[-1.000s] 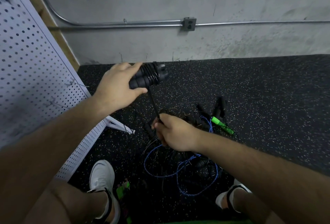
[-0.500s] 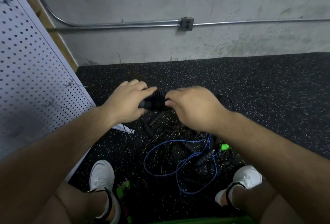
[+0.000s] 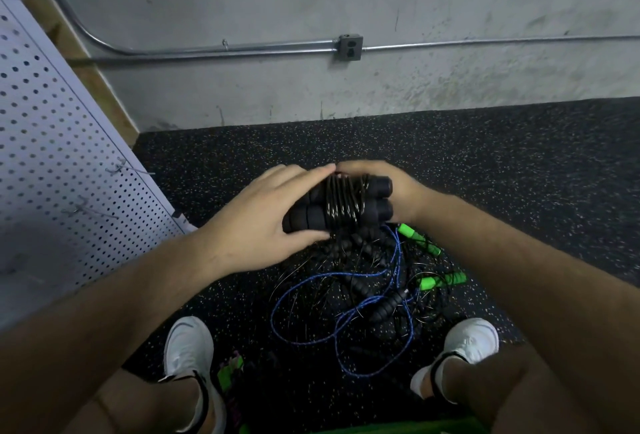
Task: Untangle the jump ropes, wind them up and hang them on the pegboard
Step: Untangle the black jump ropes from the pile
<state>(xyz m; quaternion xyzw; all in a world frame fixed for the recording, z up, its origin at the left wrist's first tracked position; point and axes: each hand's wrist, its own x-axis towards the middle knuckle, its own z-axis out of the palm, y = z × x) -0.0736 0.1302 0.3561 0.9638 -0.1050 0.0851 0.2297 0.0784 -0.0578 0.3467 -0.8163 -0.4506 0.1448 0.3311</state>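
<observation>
I am gripping the wound black jump rope (image 3: 341, 207) in my left hand (image 3: 259, 226) and right hand (image 3: 394, 188), above tangled ropes (image 3: 349, 298).

No writing, label, brand mark or number can be read anywhere. The wound black jump rope (image 3: 341, 205), the white pegboard (image 3: 52, 156), the grey outlet box (image 3: 350, 47) and the white shoes (image 3: 188, 343) carry nothing legible.

Gripping wound rope (image 3: 343, 203): left hand (image 3: 258, 226), right hand (image 3: 398, 188), fingertips touching.
</observation>
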